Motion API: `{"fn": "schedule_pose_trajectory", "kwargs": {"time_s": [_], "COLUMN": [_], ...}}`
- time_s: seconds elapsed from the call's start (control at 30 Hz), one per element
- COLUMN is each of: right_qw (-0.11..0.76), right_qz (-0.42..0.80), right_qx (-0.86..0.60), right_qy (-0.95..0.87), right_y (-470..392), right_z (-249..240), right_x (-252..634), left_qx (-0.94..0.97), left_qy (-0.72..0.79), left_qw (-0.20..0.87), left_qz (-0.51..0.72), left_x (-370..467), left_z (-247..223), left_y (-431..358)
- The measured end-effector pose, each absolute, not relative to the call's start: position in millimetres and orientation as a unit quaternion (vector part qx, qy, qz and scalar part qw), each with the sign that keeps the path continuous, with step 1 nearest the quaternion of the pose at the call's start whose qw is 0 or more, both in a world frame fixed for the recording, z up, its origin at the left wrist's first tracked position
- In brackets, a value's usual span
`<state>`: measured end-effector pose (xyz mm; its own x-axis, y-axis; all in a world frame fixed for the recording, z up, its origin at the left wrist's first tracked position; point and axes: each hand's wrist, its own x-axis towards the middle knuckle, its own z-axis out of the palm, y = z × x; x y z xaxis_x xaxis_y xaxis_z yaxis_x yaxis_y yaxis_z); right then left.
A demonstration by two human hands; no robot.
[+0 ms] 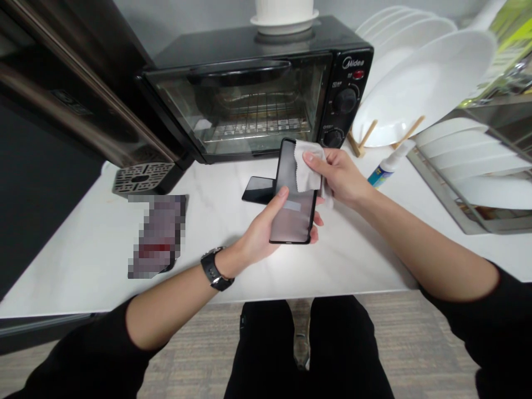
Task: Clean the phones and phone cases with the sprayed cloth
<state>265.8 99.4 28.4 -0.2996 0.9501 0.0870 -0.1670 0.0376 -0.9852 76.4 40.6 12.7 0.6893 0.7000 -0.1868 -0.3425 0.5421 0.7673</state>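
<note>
A black smartphone (293,221) with a shiny screen is held up over the white counter. My left hand (266,227) grips it, thumb on the screen's left edge and fingertips showing past the right edge. Pinched in my right hand (338,172) is a pale grey cleaning cloth (307,172) with a zigzag edge, lying against the upper right of the screen. Part of the cloth hangs down behind the phone's right side. Behind the held phone, a second dark phone-like slab (258,189) lies flat on the counter, partly hidden.
A black toaster oven (257,116) stands at the back, a white pot (285,14) on top. White plates (424,72) and a dish rack (469,216) are at right, near a small spray bottle (388,165). A pixelated object (160,235) lies left, before a drip tray (141,176).
</note>
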Motion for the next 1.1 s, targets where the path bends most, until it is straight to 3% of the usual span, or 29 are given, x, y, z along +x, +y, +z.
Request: {"fn": "schedule_pose_trajectory", "kwargs": {"time_s": [0.4,0.57,0.73,0.83,0.97,1.1], "right_qw": [0.472,0.385,0.471,0.502,0.596,0.604], "right_qz": [0.616,0.687,0.55,0.546,0.501,0.365], "right_qx": [-0.34,-0.319,-0.37,-0.368,-0.348,-0.397], "right_qy": [-0.53,-0.528,-0.582,-0.56,-0.522,-0.587], "right_y": [99.2,97.9,103.7,109.2,119.9,127.6], "right_z": [22.7,23.5,16.6,11.3,8.0,4.6], "right_x": [261.9,261.0,265.8,264.7,266.8,273.5], "left_qx": [0.361,0.363,0.374,0.397,0.466,0.597], "left_qy": [0.243,0.259,0.262,0.261,0.297,0.421], "left_qw": [0.844,0.827,0.832,0.816,0.729,0.471], "left_qz": [0.315,0.343,0.316,0.33,0.404,0.494], "left_x": [76.4,75.8,77.0,77.9,69.0,46.9], "left_z": [14.3,11.9,7.9,8.8,16.1,18.6], "left_y": [39.1,40.2,42.1,46.6,61.7,85.8]}}
